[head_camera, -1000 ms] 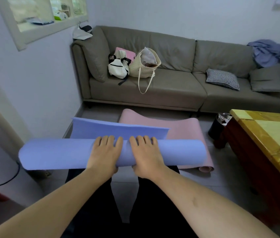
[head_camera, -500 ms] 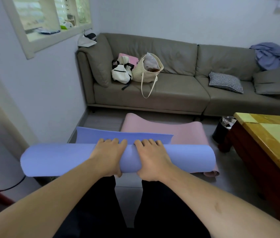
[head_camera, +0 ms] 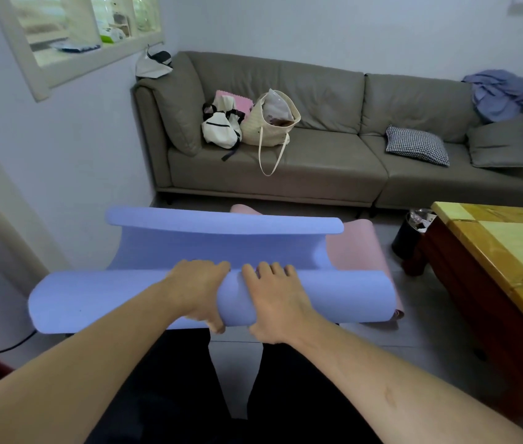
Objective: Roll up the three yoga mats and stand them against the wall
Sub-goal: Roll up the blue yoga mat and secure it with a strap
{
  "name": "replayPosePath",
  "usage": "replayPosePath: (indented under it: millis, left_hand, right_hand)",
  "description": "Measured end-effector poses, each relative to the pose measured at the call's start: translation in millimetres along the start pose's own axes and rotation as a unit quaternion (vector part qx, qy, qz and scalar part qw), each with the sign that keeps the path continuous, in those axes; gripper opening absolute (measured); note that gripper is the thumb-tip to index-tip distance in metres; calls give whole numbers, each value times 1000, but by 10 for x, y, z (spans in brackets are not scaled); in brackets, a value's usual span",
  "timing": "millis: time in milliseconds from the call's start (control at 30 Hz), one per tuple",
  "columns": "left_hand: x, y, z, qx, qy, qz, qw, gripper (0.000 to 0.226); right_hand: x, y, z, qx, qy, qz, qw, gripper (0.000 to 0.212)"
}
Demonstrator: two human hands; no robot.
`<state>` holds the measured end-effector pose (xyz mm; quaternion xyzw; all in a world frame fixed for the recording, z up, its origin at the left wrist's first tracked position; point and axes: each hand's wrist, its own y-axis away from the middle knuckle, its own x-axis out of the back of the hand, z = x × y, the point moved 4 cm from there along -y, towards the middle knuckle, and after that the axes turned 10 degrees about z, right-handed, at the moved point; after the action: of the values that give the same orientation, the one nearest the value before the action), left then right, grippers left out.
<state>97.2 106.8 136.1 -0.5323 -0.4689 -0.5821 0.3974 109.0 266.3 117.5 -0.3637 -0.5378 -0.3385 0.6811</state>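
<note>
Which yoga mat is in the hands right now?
The blue foam yoga mat, mostly rolled; both the left hand and right hand grip its roll. The pink yoga mat lies flat on the floor behind it, untouched.

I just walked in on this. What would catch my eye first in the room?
The blue yoga mat in the foreground, mostly rolled into a fat tube, with its loose end lifted above the floor. The left hand and right hand grip the roll side by side at its middle. Behind it a pink yoga mat lies on the floor in front of the long grey sofa, which has two bags on its seat.
</note>
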Motion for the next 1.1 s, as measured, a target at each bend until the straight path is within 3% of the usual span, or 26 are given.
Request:
replayPosePath:
  millis: [100, 200, 433, 667, 800, 933, 1033, 1100]
  left_hand:
    - [-126, 64, 87, -2, -65, 85, 994, 74]
    - [-212, 108, 160, 14, -90, 120, 989, 74]
    - [-74, -44, 96, 25, -18, 65, 997, 74]
    - [-340, 173, 204, 44, -132, 147, 979, 94]
    - [-230, 91, 179, 50, -100, 116, 987, 87]
    - [-104, -4, 110, 28, -79, 82, 993, 91]
    - [-130, 46, 134, 27, -87, 115, 989, 87]
    - [-267, 132, 158, 15, -133, 164, 977, 100]
  right_hand:
    - [1, -86, 51, -6, -35, 1, 999, 77]
    - [26, -173, 78, 4, -58, -16, 998, 75]
    - [-137, -27, 52, 22, -4, 61, 998, 102]
    - [-81, -134, 55, 7, -37, 29, 999, 84]
    - [-59, -150, 59, 3, -51, 30, 998, 80]
    - [-148, -65, 48, 13, -3, 48, 999, 105]
    - [-120, -99, 53, 9, 2, 45, 999, 88]
    - [-50, -146, 62, 1, -18, 39, 999, 75]
